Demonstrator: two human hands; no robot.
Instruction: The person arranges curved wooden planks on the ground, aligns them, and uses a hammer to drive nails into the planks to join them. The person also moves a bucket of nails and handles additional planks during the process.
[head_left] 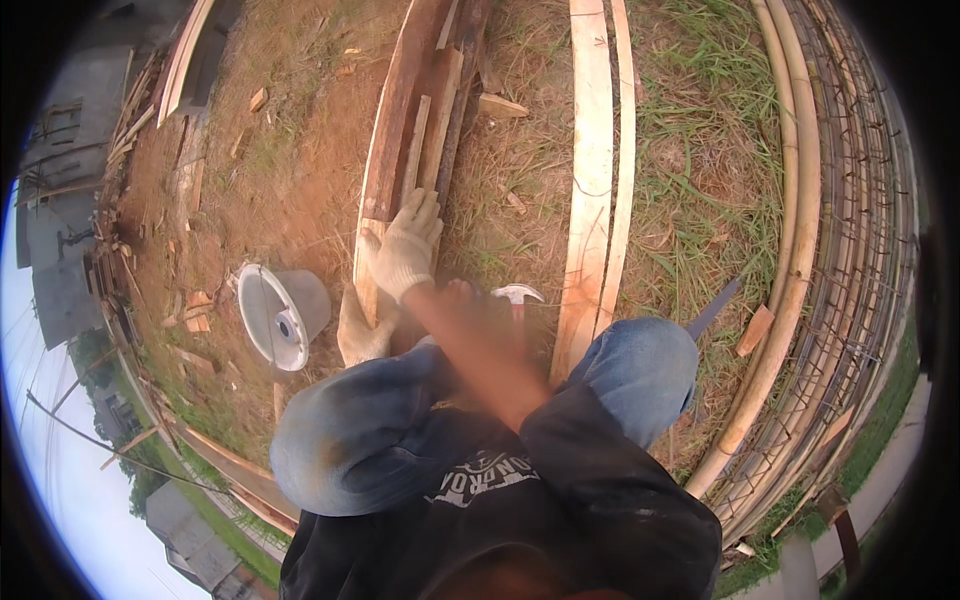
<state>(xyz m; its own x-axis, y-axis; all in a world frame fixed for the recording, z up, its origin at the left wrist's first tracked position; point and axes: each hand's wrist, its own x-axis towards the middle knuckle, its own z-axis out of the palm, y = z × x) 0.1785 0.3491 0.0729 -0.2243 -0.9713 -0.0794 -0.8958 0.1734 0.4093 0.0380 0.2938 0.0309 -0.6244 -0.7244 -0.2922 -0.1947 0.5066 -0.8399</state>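
My right hand (408,245), in a pale work glove, lies on the stacked dark brown planks (400,150) with its fingers stretched forward. Closer to me, my left hand (362,335), gloved too, grips the near end of the light wooden board (368,265) under those planks. Its fingers are partly hidden behind the wood. A claw hammer (517,294) with a red handle lies on the ground right of my hands, partly covered by my forearm.
A white bucket (318,300) tilts on the ground at left, with a round object inside. Long pale boards (590,180) lie right of centre. A saw blade (715,306) shows beside my right knee. Bamboo poles (802,200) and rebar cages (865,230) run along the right. Wood scraps (198,312) litter the dirt.
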